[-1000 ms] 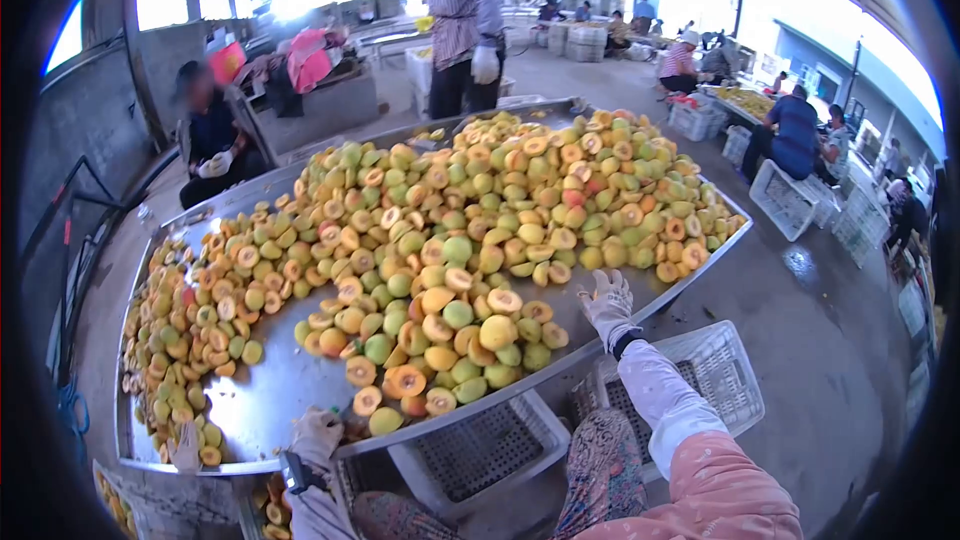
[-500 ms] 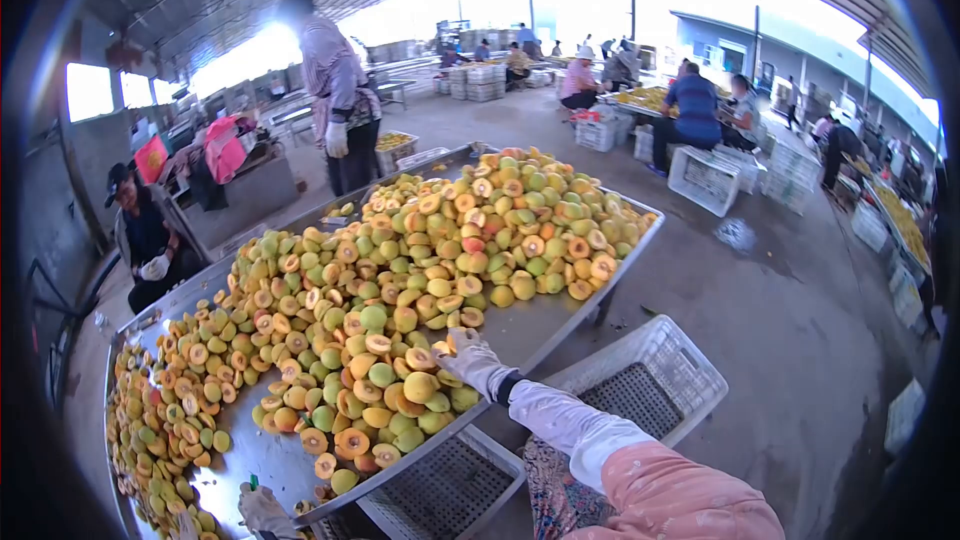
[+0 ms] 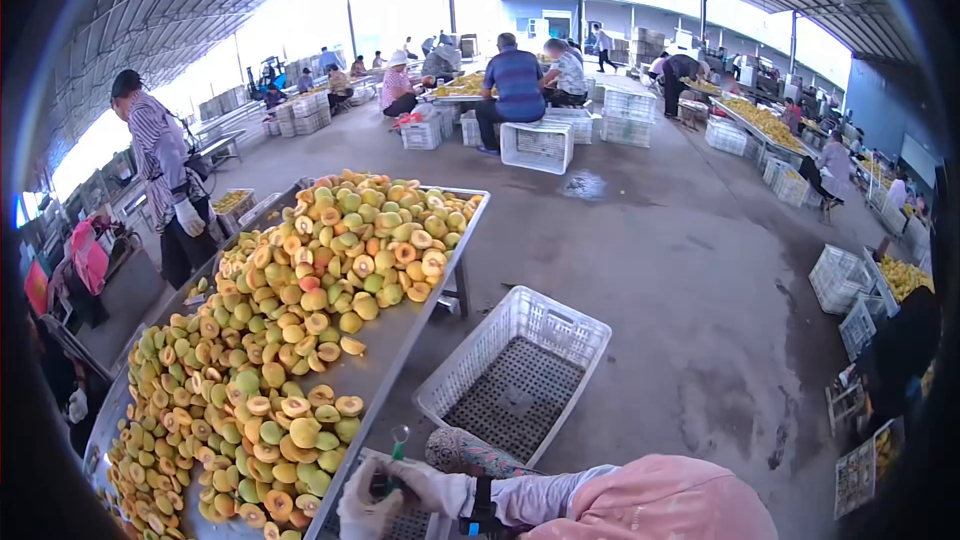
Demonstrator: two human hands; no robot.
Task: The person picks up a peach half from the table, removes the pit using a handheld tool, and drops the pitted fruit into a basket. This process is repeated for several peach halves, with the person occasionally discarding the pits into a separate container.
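A heap of halved, yellow-green peaches [image 3: 270, 370] covers much of a metal-topped table [image 3: 405, 345]. Both my hands wear whitish gloves and meet at the table's near edge, low in the view. My left hand [image 3: 365, 507] is closed around the green handle of a small tool with a round, clear-looking or metal loop end [image 3: 399, 437], pointing up. Against that handle press the curled fingers of my right hand [image 3: 435, 488]; whether they hold anything besides is hidden.
A white plastic crate [image 3: 515, 380] stands on the floor right of the table, by my patterned knee [image 3: 475, 450]. A person in a striped top [image 3: 160, 150] stands beyond the table's left side. Farther off, several people sit among crates [image 3: 538, 145] and fruit tables.
My right hand has drawn back from the peach heap to meet my left hand by the near edge. The view has swung to the right.
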